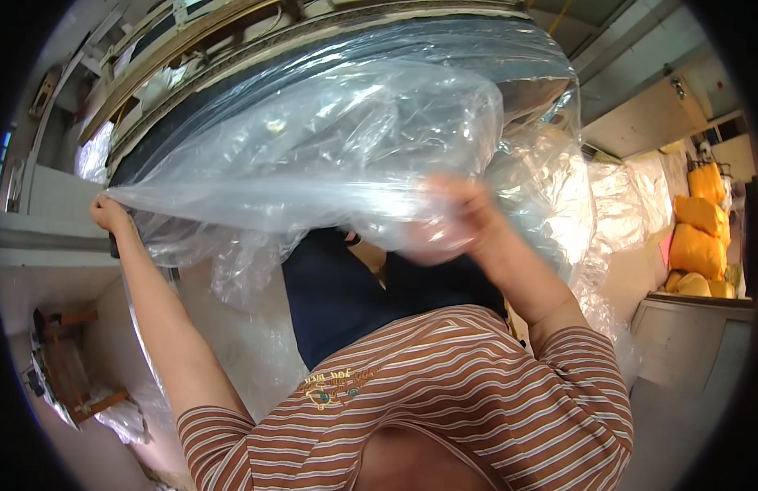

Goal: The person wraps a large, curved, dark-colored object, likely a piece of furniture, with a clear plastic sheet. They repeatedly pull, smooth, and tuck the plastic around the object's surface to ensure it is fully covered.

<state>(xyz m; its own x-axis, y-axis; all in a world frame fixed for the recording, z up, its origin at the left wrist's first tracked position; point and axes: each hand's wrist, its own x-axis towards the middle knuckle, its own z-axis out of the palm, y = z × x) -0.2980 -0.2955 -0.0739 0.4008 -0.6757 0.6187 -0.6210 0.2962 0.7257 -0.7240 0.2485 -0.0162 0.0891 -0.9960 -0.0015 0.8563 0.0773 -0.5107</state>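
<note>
A striped shirt (444, 385) is nearest — beyond, a clear plastic bag (330, 139) is pinched by the left hand (107, 211) and gripped, blurred, by the right hand (457, 214).

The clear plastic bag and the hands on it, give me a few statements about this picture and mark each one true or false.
1. The left hand pinches an edge of the clear plastic bag. True.
2. The right hand is empty and well away from the bag. False: it is up against the bag's film, gripping it, though motion blur hides the fingers.
3. The person wears a brown shirt with white stripes. True.
4. The sacks stacked at the right edge are blue. False: they are yellow.
5. The bag lies folded flat on the floor. False: it is held up and spread wide between the two hands.
</note>
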